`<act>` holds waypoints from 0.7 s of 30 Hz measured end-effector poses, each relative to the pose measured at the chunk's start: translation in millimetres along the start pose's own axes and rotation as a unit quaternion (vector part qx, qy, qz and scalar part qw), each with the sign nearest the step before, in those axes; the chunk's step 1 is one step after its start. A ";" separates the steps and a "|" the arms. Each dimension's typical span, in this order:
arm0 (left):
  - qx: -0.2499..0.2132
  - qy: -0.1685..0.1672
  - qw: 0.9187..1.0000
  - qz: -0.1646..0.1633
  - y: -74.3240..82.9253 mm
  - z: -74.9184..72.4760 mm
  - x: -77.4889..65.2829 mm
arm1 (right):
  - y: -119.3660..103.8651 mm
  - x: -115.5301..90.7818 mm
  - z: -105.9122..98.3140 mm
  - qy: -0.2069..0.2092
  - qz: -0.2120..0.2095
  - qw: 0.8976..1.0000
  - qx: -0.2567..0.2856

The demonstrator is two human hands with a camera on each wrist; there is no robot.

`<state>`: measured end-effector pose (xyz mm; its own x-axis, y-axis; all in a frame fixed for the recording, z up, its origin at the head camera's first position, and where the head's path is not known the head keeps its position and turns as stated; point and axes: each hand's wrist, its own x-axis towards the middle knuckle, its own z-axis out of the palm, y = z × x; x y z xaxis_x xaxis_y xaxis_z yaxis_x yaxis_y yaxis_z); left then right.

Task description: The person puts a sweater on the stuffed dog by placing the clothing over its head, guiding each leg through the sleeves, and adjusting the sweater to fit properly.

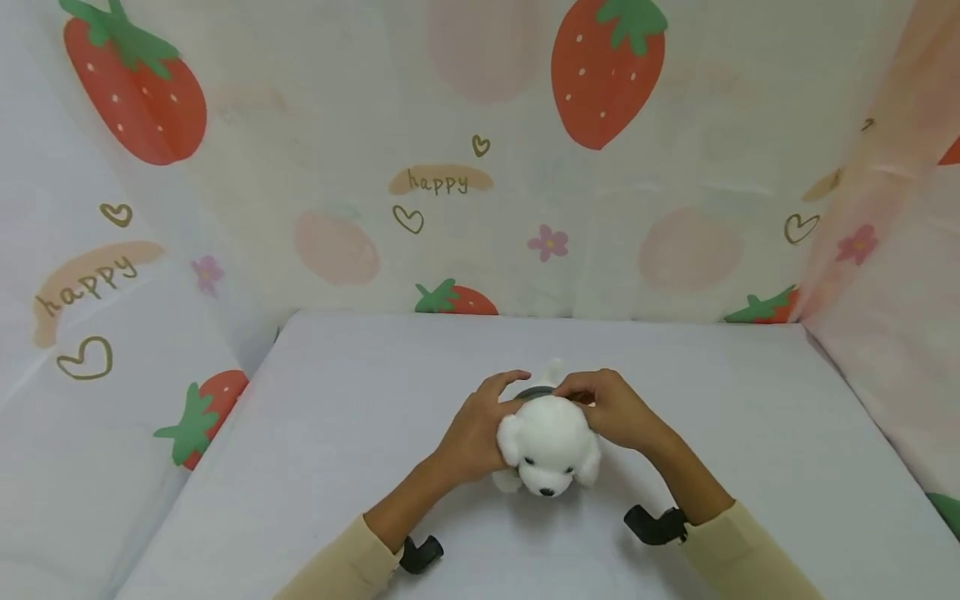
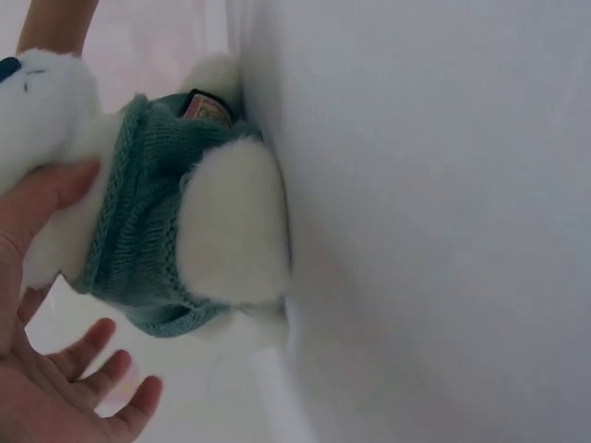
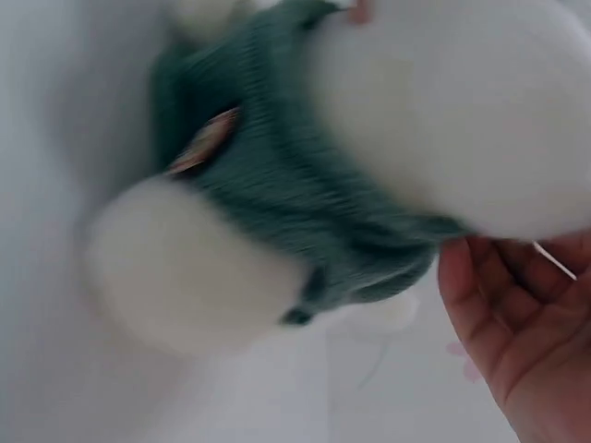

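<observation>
A white plush dog [image 1: 553, 437] with floppy ears stands on the white table, its face toward me. It wears a green knitted sweater [image 2: 152, 208] with a small patch label [image 2: 205, 107] on it. My left hand [image 1: 476, 429] holds the dog at the neck, thumb on the near side, the other fingers spread apart behind it. On the other side, my right hand [image 1: 618, 408] pinches the sweater's edge behind the head, its fingers curled in the right wrist view [image 3: 531, 318]. The dog's head hides part of the sweater in the head view.
The white tabletop [image 1: 360, 392] reaches back to a strawberry-print cloth wall [image 1: 600, 192], with more printed cloth at both sides. Black wrist cameras [image 1: 654, 525] stick out below each sleeve, over the table's near part.
</observation>
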<state>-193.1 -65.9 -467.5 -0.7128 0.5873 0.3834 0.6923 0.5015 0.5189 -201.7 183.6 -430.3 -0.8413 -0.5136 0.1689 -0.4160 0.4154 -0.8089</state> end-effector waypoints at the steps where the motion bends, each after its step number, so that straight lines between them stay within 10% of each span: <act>1: -0.002 -0.001 1.000 -0.007 0.6 -1.0 -1.2 | 0.2 -1.4 1.7 0.012 0.004 1.000 -0.014; 9: -0.030 -0.019 0.995 -0.092 8.9 -4.0 -20.8 | 1.9 -36.1 10.8 0.091 0.052 0.990 -0.090; 13: -0.064 -0.003 0.995 -0.078 11.8 -3.0 -20.5 | -0.1 -48.4 12.8 0.087 0.087 0.989 -0.084; 21: -0.046 0.047 0.998 -0.015 8.8 12.2 -7.7 | 10.2 -50.3 8.7 0.001 0.145 0.982 0.122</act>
<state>-180.1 -58.2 -475.1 -0.7441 0.5079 0.4339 0.6595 0.4552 0.5982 -160.6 207.2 -451.9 -0.9131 -0.3982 -0.0872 -0.0638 0.3509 -0.9342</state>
